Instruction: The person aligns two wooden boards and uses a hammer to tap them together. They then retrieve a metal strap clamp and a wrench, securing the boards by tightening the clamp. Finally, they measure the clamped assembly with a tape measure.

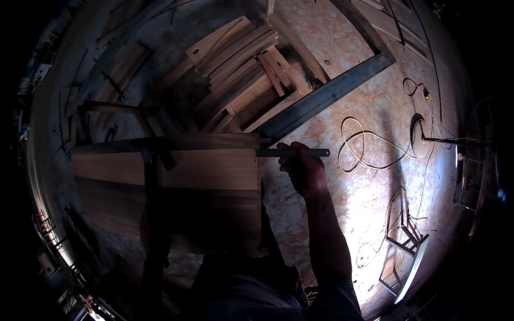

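Note:
In my right hand [304,174] is a flat grey strip [316,153] with a hole near its right end. My fingers close round it, and its left end meets the right edge of a wooden panel [214,170]. The panel is built of pale and darker boards side by side, its near part deep in shadow. A dark clamp-like bar [148,176] lies across its left part. My left hand [149,230] is by the near end of that bar; its fingers are lost in shadow, and whether it grips the bar does not show.
Beyond the panel, several loose boards [235,53] are piled inside a blue-grey frame [332,96]. A looped pale cable [353,155] runs over the mottled floor at right. A bright work lamp [412,267] on a stand lights the lower right. Another dark frame piece [112,107] stands at left.

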A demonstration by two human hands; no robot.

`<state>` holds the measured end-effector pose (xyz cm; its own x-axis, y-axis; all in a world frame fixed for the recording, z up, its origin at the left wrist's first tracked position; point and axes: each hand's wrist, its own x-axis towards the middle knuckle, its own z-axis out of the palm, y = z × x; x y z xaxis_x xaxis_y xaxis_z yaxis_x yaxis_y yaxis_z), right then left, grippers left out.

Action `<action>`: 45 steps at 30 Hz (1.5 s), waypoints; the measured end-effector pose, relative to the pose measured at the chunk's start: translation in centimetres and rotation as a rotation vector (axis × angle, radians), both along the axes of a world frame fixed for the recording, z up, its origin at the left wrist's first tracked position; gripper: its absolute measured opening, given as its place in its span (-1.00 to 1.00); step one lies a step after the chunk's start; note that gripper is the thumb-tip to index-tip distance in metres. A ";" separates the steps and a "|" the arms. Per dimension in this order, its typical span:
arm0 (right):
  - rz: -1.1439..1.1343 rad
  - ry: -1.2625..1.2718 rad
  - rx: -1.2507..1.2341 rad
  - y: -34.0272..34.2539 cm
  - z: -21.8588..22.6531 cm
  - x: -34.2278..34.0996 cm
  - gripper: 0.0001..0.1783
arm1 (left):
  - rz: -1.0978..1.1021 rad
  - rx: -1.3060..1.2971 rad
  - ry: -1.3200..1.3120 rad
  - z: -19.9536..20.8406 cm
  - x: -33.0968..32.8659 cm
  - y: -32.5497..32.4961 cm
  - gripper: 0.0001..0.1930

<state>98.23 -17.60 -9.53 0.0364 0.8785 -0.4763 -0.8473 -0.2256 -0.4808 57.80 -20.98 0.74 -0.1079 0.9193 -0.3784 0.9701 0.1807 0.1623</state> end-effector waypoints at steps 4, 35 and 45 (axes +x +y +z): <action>-0.004 0.024 -0.029 0.1 -0.2 0.0 -0.68 | -0.036 0.035 -0.004 -0.2 -0.3 -0.2 -0.39; -0.012 0.048 -0.027 0.5 0.4 -0.7 -0.70 | 0.031 -0.041 0.056 -0.2 0.1 0.1 -0.30; -0.050 0.031 -0.100 -0.3 0.4 0.1 -0.70 | 0.007 -0.014 0.029 -0.4 -0.3 -0.3 -0.33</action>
<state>98.29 -17.88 -9.13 0.0630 0.8241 -0.5629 -0.8728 -0.2281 -0.4316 57.54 -21.29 0.39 -0.1255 0.9132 -0.3876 0.9730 0.1895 0.1315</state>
